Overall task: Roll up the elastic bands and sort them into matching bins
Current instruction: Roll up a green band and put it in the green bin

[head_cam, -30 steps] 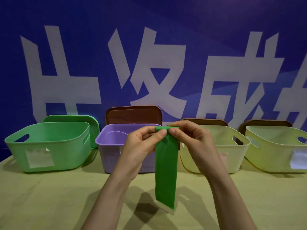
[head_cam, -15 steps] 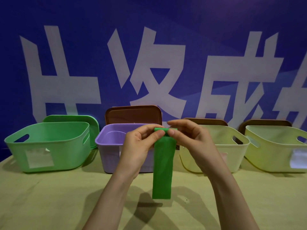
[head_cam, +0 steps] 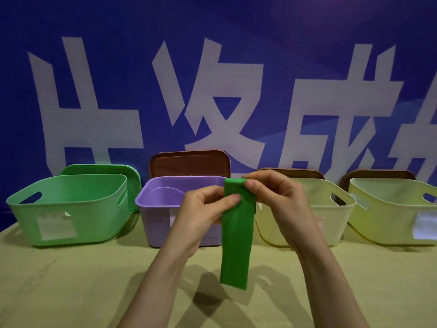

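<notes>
A green elastic band hangs as a flat strip above the table, its top end folded over. My left hand pinches the band a little below the fold, thumb on the front. My right hand pinches the folded top edge from the right. Behind them stand a green bin, a purple bin, a pale yellow bin and a yellow-green bin. The band's lower end hangs free just above the tabletop.
A green lid leans behind the green bin, and brown lids stand behind the other bins. White labels are stuck on bin fronts. A blue banner fills the background. The yellow-green table stretches in front.
The hanging part of the band has grown shorter as its top end is rolled over. My left thumb has slid lower on the strip. Both hands stay in nearly the same place.
</notes>
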Motion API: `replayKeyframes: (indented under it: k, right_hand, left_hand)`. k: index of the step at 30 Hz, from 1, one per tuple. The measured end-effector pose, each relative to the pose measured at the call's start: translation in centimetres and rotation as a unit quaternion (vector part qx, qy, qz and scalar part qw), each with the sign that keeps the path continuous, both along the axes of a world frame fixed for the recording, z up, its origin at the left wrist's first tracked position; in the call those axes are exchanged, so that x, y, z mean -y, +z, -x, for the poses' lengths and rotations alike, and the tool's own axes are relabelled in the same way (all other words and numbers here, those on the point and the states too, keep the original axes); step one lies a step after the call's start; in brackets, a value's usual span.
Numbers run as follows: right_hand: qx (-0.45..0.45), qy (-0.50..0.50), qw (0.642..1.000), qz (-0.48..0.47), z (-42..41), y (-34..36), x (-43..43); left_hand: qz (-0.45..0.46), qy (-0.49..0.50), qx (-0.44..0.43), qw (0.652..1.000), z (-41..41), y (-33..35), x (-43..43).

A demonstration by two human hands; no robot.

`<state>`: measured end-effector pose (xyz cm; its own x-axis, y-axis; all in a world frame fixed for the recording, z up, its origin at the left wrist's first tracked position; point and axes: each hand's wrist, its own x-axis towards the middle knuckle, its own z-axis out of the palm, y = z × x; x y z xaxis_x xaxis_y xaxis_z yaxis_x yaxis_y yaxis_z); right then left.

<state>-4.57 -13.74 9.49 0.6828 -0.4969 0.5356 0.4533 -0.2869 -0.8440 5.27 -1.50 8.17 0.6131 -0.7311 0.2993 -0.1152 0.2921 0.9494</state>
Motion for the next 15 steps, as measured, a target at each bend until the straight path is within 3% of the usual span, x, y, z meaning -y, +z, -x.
replayKeyframes:
  k: [7,15]
  right_hand:
    - [-0.009,0.032,0.999,-0.012,0.40,0.19,-0.06]
    - [0.000,0.001,1.000,0.027,-0.22,-0.22,0.09]
  left_hand:
    - [0.013,-0.011,-0.013,1.000,-0.25,0.24,-0.30]
    - [0.032,0.010,-0.030,0.999,-0.05,0.44,-0.13]
